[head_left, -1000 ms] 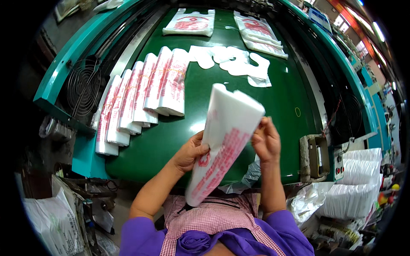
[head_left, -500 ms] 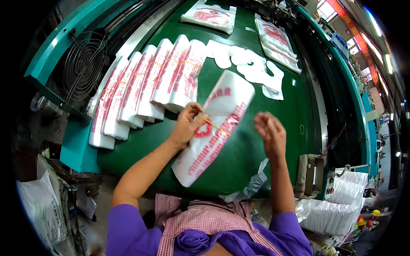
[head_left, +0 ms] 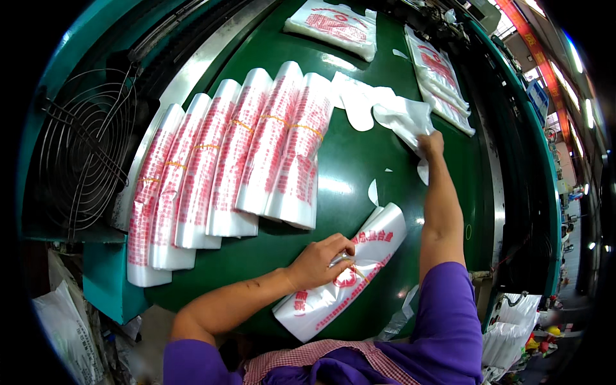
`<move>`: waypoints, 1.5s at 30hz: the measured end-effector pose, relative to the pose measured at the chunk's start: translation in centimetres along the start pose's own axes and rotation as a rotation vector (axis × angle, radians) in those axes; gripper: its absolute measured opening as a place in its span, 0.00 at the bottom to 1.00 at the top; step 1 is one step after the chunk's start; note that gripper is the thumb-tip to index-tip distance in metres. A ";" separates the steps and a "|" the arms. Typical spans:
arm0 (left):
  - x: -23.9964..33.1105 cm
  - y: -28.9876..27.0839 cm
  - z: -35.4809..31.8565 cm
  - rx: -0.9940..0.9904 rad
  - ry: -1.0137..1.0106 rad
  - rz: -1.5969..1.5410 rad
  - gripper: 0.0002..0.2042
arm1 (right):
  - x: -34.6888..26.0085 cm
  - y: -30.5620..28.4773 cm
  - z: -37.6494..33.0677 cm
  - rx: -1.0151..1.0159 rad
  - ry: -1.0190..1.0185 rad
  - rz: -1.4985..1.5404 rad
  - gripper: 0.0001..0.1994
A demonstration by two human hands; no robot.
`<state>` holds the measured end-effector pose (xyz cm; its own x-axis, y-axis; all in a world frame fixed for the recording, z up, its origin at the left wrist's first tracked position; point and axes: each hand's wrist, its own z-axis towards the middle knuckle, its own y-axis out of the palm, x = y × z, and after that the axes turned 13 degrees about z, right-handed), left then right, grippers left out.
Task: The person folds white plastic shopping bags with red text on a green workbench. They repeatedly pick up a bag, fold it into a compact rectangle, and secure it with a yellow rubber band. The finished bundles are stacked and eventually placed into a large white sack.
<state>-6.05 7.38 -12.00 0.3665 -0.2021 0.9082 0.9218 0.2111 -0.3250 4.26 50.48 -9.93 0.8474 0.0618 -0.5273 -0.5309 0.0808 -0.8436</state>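
Note:
My left hand (head_left: 323, 260) is closed on a rolled bundle of plastic bags (head_left: 378, 237), white with red print, lying aslant on the green table near my body. A thin yellow rubber band circles its middle, partly hidden by my fingers. My right arm reaches far forward, and my right hand (head_left: 432, 145) is closed on the near end of some white plastic offcuts (head_left: 405, 119). These lie in a loose, curvy heap, with one end lifted. To the left, several similar rolled bundles (head_left: 273, 138) lie side by side, each with a yellow band.
Flat stacks of printed bags lie at the far middle (head_left: 333, 27) and far right (head_left: 439, 70). Small white scraps (head_left: 373, 192) dot the green surface (head_left: 346, 167). A wire fan guard (head_left: 90, 147) stands at the left edge. Crumpled clear film (head_left: 399, 317) hangs near the front.
My right hand has gone from beside the bundle forward to the offcuts and taken hold of them. The left hand has brought the bundle down closer to me. The whole view has shifted.

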 end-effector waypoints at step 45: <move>-2.5 -1.0 -0.2 0.158 -0.084 0.253 0.07 | 61.5 -31.9 -46.3 1.485 0.372 0.459 0.12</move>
<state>-7.88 7.45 -13.98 0.5639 -0.0459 0.8246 0.7693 0.3923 -0.5043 73.74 5.62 -20.12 0.4574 0.1356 -0.8789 -0.0793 0.9906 0.1115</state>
